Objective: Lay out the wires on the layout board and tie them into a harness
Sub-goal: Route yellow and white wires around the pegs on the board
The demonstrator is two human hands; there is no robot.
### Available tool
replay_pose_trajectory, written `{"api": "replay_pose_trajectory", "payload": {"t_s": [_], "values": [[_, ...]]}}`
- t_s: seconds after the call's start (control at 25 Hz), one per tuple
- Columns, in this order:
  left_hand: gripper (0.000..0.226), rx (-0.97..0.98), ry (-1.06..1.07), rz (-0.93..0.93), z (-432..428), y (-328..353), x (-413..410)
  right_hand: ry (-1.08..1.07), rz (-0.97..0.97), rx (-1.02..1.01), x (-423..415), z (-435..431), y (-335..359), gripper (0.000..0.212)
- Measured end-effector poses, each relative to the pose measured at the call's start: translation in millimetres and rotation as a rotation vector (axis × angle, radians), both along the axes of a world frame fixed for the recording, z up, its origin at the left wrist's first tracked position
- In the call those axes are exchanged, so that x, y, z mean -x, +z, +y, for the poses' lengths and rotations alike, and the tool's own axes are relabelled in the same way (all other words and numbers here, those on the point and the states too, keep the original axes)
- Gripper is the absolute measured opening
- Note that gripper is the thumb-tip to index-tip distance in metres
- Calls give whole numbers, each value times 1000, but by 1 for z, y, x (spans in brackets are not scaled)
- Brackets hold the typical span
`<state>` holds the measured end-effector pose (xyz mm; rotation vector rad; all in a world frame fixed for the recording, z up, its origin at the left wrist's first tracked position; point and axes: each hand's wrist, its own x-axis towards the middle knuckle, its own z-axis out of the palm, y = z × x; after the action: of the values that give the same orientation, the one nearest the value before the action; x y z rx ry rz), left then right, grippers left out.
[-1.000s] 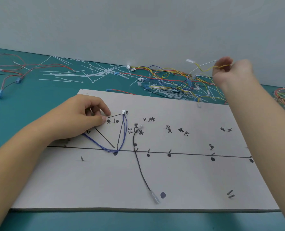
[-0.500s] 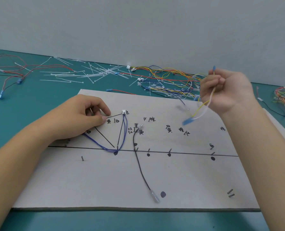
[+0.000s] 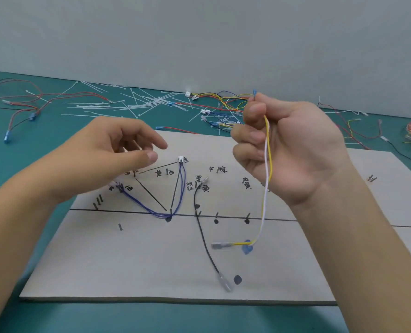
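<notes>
my right hand [image 3: 293, 150] grips yellow-white wire pair [image 3: 267, 164] | my left hand [image 3: 108, 150] loose, holding nothing, over layout board [image 3: 127, 260]

- Right hand [image 3: 293, 150] grips a yellow-white wire pair [image 3: 267, 179] dangling over the board [image 3: 127, 260].
- Left hand [image 3: 108, 152] hovers, fingers relaxed.
- Blue wires [image 3: 151, 207] lie on the board.
</notes>
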<state>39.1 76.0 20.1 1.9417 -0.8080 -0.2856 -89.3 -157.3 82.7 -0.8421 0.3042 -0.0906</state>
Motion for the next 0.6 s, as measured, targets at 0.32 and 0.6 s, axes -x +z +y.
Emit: {"api": "replay_pose_trajectory", "payload": {"t_s": [0.32,0.6], "values": [[19,178,-396,175,-25,13,47,116,65,-40,3,30,-28,18],[31,291,-298,395,-34,10,63,78,59,165,4,35,-33,18]]}}
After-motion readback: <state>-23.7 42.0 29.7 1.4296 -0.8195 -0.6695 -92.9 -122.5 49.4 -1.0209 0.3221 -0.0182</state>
